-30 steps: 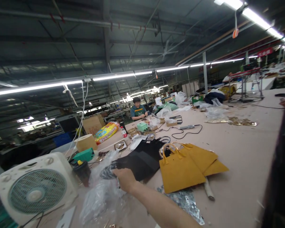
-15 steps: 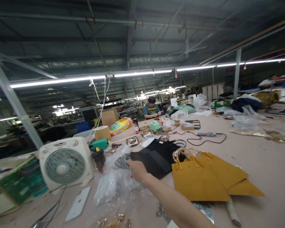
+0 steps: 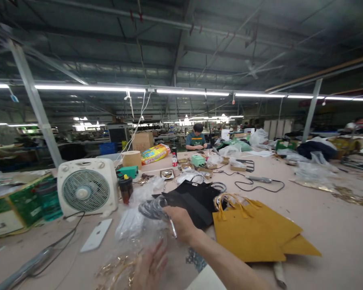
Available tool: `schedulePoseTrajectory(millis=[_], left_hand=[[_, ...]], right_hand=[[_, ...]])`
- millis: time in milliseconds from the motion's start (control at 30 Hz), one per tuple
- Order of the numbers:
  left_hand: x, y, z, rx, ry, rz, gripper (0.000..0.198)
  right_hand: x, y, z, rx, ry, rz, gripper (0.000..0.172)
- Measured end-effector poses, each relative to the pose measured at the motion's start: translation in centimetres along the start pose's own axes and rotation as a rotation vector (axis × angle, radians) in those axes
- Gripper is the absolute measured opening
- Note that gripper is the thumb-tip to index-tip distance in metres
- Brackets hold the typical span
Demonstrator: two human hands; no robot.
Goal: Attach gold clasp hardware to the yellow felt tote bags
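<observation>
My right hand [image 3: 181, 223] reaches in from the lower right with its fingers closed. A slim silvery pen [image 3: 173, 228] sticks out below the fingers. At its fingertips lies a bundle of dark looped handles [image 3: 153, 208] that looks wrapped in clear plastic; whether the fingers grip it too, I cannot tell. Stacked black bag panels [image 3: 193, 201] lie just behind the hand. My left hand [image 3: 151, 264] is at the bottom, slightly blurred, fingers apart, over clear plastic and gold-coloured metal pieces [image 3: 117, 268]. To the right are mustard-yellow bag panels [image 3: 248, 233] with handles.
A white box fan [image 3: 86, 187] stands at left, with a dark cup [image 3: 126, 189] beside it and a white phone [image 3: 96, 235] in front. A corded tool [image 3: 257, 179] lies at back right, another [image 3: 33, 266] at front left. A person [image 3: 196, 139] sits across the table.
My left hand has come into view at the bottom. The silvery pen now shows below my right hand, which stays by the dark handles. The view has tilted and shifted slightly.
</observation>
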State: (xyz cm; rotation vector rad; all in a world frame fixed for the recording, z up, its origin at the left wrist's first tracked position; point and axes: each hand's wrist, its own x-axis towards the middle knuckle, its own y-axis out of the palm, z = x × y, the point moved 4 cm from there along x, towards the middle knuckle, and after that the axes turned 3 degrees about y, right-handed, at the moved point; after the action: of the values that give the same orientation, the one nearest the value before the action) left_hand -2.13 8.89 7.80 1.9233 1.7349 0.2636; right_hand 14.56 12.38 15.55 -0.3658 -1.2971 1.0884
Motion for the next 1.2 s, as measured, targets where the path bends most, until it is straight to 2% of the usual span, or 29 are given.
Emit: schedulePoseTrajectory(millis=[67, 133, 200, 300, 400, 500, 600, 767, 867, 967, 1100, 1200], left_hand=[[1.3, 2.7, -3.4, -0.168, 0.086, 0.02, 0.025], [2.4, 5.1, -6.1, -0.165, 0.076, -0.011, 0.02], [3.2, 6.8, -7.9, -0.067, 0.046, -0.052, 0.015], [4.1, 8.2, -9.1, 0.016, 0.019, -0.071, 0.009], [4.6, 9.0, -9.9, 0.065, 0.008, -0.058, 0.006], [4.9, 10.0, -11.1, 0.135, 0.027, 0.022, 0.01], [5.2, 10.9, -12.7, 0.173, 0.056, 0.066, 0.013], [5.9, 13.4, -15.2, 0.207, 0.177, 0.139, 0.033], [5.6, 16.6, -16.3, 0.218, 0.263, 0.218, 0.037], [4.6, 20.9, -16.9, 0.258, 0.34, 0.317, 0.041], [3.3, 26.9, -16.9, 0.337, 0.474, 0.415, 0.038], [2.7, 30.0, -16.7, 0.418, 0.577, 0.464, 0.038]], right_hand=[[-0.5, -0.4, 0.2, 0.045, 0.002, 0.028, 0.037], [-0.9, -0.7, 0.6, 0.088, 0.016, 0.052, 0.034], [-1.2, -1.2, 0.9, 0.144, 0.042, 0.051, 0.029], [-1.5, -2.5, 0.9, 0.27, 0.104, -0.011, 0.025], [-1.6, -4.8, 0.0, 0.425, 0.176, -0.171, 0.024], [-1.7, -8.2, -1.8, 0.582, 0.252, -0.392, 0.022], [-2.0, -12.1, -5.2, 0.8, 0.359, -0.682, 0.025], [-2.4, -17.3, -11.6, 0.91, 0.43, -0.896, 0.041], [-3.2, -19.8, -13.8, 0.945, 0.415, -1.01, 0.048], [-4.1, -21.5, -14.7, 0.967, 0.39, -1.077, 0.053], [-5.1, -22.8, -15.0, 1.029, 0.322, -1.154, 0.055], [-5.7, -23.4, -15.1, 1.048, 0.331, -1.175, 0.052]])
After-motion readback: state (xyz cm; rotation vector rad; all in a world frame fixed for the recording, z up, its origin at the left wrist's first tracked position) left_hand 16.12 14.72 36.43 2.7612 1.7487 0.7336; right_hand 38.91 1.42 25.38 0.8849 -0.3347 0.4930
